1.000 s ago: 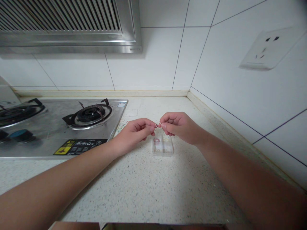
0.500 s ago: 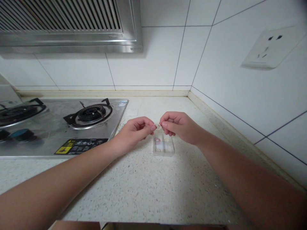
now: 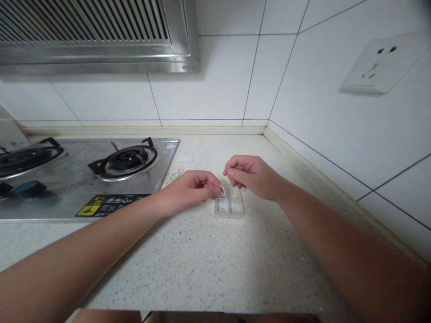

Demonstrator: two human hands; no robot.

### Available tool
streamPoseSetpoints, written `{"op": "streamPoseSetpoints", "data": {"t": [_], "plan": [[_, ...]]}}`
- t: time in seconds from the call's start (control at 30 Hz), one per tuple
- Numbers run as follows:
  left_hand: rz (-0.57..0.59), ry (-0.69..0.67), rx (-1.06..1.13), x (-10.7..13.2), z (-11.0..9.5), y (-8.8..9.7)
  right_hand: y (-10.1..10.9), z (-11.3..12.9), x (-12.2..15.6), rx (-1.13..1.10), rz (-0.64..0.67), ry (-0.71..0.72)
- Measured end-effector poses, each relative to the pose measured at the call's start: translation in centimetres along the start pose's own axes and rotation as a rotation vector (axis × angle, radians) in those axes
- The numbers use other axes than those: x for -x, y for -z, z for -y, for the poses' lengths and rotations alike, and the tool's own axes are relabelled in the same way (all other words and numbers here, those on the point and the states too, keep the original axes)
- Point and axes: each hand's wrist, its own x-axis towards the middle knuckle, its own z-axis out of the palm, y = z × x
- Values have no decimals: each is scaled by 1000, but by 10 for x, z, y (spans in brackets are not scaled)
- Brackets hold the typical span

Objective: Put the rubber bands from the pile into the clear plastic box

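My left hand (image 3: 191, 188) pinches a small pale rubber band (image 3: 222, 190) just over the left edge of a small clear plastic box (image 3: 230, 207) on the speckled counter. Inside the box lie a few small bands, one reddish. Fingers curled, my right hand (image 3: 251, 176) hovers just behind the box; whether anything is in its fingertips I cannot make out. Several loose coloured rubber bands (image 3: 174, 174) lie on the counter behind my left hand, beside the stove.
A steel gas stove (image 3: 84, 177) with two burners fills the left. A range hood (image 3: 97, 36) hangs above it. White tiled walls close the back and right, with a wall socket (image 3: 380, 65) at upper right. The counter's front edge runs along the bottom.
Both hands held the band between them before. Now my right hand has let go and my left hand has lowered the band toward the clear box.
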Motion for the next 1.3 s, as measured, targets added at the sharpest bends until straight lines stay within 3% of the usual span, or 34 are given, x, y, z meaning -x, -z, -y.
{"op": "streamPoseSetpoints", "data": {"t": [0.17,0.43,1.3], "plan": [[148,35,-261,1,6,5,1,-1,0,1,-11,-14],[168,-46,-537,4,4,2,0,0,0,-5,13,3],[70,-133,-704,3,5,8,4,-7,0,100,25,19]]}}
